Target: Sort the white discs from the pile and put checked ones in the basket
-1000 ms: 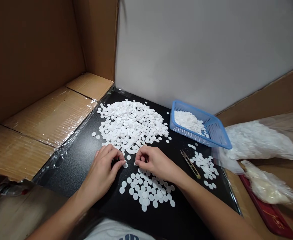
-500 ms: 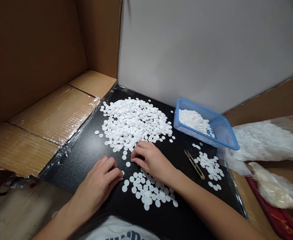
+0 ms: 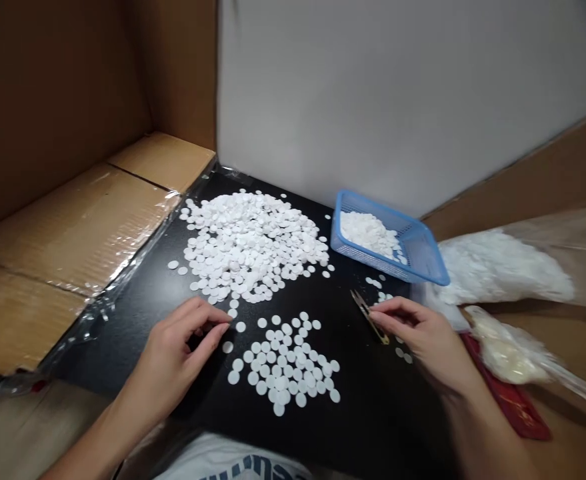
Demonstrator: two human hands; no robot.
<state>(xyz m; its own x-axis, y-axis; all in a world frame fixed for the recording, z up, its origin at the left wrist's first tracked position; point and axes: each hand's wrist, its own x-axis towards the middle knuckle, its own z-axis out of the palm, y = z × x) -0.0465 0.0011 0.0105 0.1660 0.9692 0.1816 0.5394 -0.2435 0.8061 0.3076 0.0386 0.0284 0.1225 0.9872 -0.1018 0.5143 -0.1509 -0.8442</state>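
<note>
Down on the black speckled worktop (image 3: pixel 163 300), the left hand (image 3: pixel 173 357) rests on its outer edge. Its grip is loosely spread, with forefinger and thumb apart and nothing visible between them. The forefinger tip lies just beside a single small white round disc (image 3: pixel 227 347), at the left edge of a flat scatter of white discs (image 3: pixel 285 363) spread in one layer between the two hands.

Further right, the right hand (image 3: pixel 423 333) reaches its fingertips to the slim brass-coloured thread snips (image 3: pixel 360 301), which lie slantwise on the worktop. The fingers touch the snips near their middle, but I cannot tell whether the grip has closed on them. A few loose discs lie under and around this hand.

Beyond the scatter sits a large heap of white discs (image 3: pixel 250 240). To its right stands a blue plastic mesh basket (image 3: pixel 387 268) partly filled with the same pieces. A clear plastic bag of white material (image 3: pixel 497 267) lies right of the basket, and corrugated brown cardboard (image 3: pixel 73 227) borders the worktop on the left.
</note>
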